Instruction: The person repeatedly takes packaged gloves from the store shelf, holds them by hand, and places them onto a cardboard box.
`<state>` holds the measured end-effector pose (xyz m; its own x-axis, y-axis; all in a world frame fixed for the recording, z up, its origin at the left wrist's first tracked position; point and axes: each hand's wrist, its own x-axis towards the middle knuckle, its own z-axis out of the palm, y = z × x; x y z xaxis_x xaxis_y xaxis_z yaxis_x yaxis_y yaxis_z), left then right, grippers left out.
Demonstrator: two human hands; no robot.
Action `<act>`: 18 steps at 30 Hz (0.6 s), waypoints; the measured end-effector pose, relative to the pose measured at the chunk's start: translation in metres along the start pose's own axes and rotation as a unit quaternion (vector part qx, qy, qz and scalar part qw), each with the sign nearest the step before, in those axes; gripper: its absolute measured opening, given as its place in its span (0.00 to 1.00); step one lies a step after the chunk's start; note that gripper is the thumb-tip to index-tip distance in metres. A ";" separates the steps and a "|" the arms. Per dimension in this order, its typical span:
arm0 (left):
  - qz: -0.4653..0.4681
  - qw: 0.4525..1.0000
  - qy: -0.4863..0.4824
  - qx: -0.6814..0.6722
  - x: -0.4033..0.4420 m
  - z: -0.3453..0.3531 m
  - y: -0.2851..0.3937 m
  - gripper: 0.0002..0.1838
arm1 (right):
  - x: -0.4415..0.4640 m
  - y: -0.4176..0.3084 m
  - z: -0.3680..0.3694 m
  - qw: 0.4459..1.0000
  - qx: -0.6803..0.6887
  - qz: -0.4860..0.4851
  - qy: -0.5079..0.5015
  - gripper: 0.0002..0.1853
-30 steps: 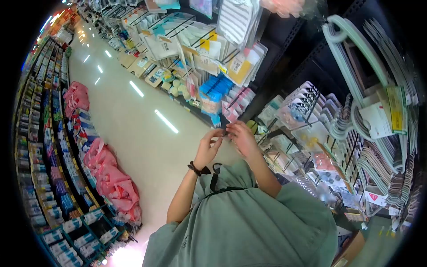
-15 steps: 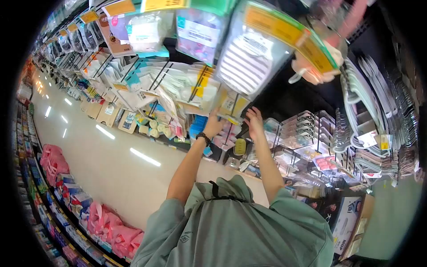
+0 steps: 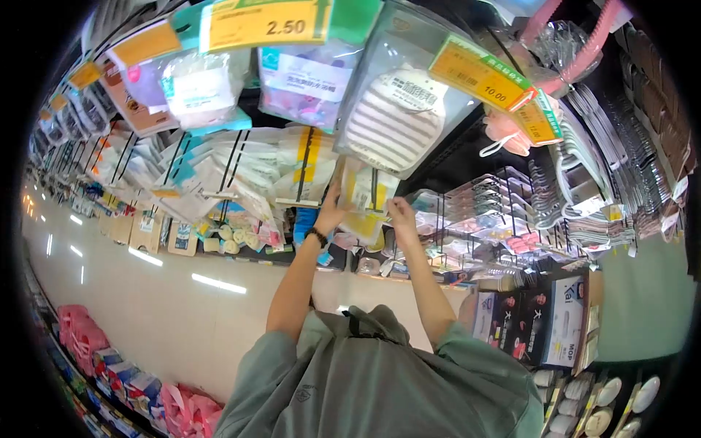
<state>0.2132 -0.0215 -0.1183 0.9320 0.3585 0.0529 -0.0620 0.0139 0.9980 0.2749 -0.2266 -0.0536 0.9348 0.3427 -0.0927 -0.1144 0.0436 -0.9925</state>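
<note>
In the head view, a clear packet with yellow printing [image 3: 360, 191] hangs on a metal hook under a striped bath item in a bag [image 3: 398, 117]. My left hand [image 3: 331, 212], with a dark bead bracelet at the wrist, is at the packet's left edge, fingers closed along its side. To the right of the packet is my right hand [image 3: 401, 217], its fingers curled by the hook's front end; what they pinch is too small to make out. A yellowish packet [image 3: 361, 228] shows below, between the hands.
Other hanging packets [image 3: 241, 164] fill hooks on the left. Yellow price tags [image 3: 266, 23] stick out overhead. Clothes hangers [image 3: 584, 179] hang on the right, above mop boxes [image 3: 566, 321]. Pink bags [image 3: 186, 412] lie across the aisle floor [image 3: 168, 314] at lower left.
The view has shifted closer to the rack. My left hand has moved up along the packet's side. My right hand's spread fingers have curled in at the hook end.
</note>
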 end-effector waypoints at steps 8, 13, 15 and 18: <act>-0.044 0.992 -0.047 -0.111 -0.108 -0.017 0.065 0.19 | -0.086 -0.059 -0.011 0.997 -0.029 0.064 -0.032 0.07; -0.061 0.993 -0.026 -0.099 -0.167 -0.008 0.125 0.17 | -0.139 -0.070 -0.018 0.993 0.054 0.081 -0.070 0.18; -0.073 0.992 -0.020 -0.100 -0.190 0.001 0.146 0.18 | -0.158 -0.066 -0.025 0.989 0.078 0.093 -0.090 0.20; -0.091 0.991 -0.025 -0.090 -0.218 0.012 0.157 0.18 | -0.186 -0.067 -0.037 0.983 0.108 0.111 -0.103 0.24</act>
<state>0.0045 -0.1086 0.0272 0.9499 0.2881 -0.1212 0.0504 0.2416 0.9691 0.1216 -0.3282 0.0270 0.7934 0.5479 -0.2651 -0.3974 0.1366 -0.9074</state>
